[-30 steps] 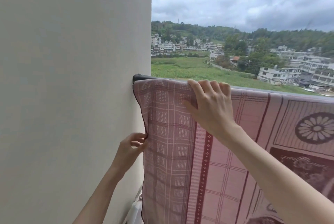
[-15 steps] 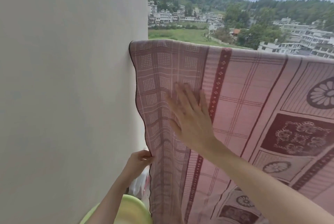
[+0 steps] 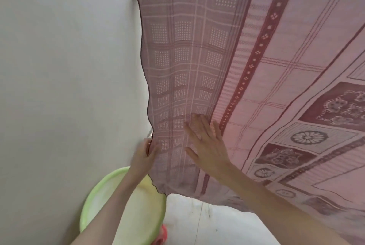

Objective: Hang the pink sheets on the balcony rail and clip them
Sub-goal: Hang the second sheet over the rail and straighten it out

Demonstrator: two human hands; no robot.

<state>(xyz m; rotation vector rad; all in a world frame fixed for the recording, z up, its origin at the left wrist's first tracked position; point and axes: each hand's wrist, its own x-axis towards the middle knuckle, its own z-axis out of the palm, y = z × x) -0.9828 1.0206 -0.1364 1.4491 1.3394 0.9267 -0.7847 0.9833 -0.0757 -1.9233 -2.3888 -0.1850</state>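
Observation:
A pink sheet point(image 3: 246, 67) with maroon bands and flower panels hangs down from the top of the head view; the rail it hangs from is out of frame. My left hand point(image 3: 145, 156) pinches the sheet's dark-trimmed left edge low down, close to the wall. My right hand point(image 3: 207, 142) lies flat with fingers spread on the front of the sheet, a little to the right of the left hand. No clips are visible.
A plain white wall point(image 3: 69, 86) fills the left side, right against the sheet's edge. A light green basin point(image 3: 94, 201) sits on the pale floor point(image 3: 217, 223) below my left arm. Something red point(image 3: 162, 235) shows beside the basin.
The view has tilted down, so the rail and landscape left the frame. Both hands have slid down the sheet, the right one from the rail top to the lower part.

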